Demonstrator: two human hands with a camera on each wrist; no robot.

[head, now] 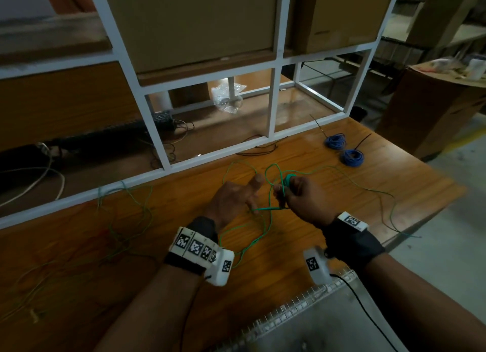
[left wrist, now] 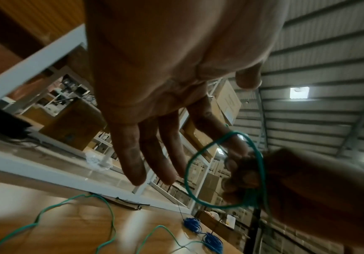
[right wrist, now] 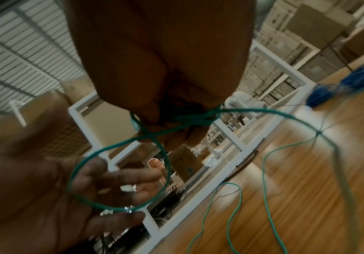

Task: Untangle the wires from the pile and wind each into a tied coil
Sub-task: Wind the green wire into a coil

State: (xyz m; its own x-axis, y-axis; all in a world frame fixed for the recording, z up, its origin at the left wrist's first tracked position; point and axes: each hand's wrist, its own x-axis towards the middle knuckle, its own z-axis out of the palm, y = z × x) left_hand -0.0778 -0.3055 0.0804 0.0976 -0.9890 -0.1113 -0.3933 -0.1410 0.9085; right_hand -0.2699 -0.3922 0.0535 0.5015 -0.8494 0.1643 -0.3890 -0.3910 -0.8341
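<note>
Mid-wind, right hand (head: 302,196) pinches a small green coil (head: 289,180) above the counter (head: 328,246), fingers curled round it so turns don't spring loose. Left hand (head: 234,199) is spread, fingers straight, a fresh loop of the green wire (right wrist: 116,178) running across them to feed the next turn. Remaining green wire trails slack on the counter. Two blue coils (head: 343,149) lie finished, set well apart at far right, probably to stay clear.

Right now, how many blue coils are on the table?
2: one blue coil at the table's far right, the other beside it, slightly nearer. None seem hidden.
</note>
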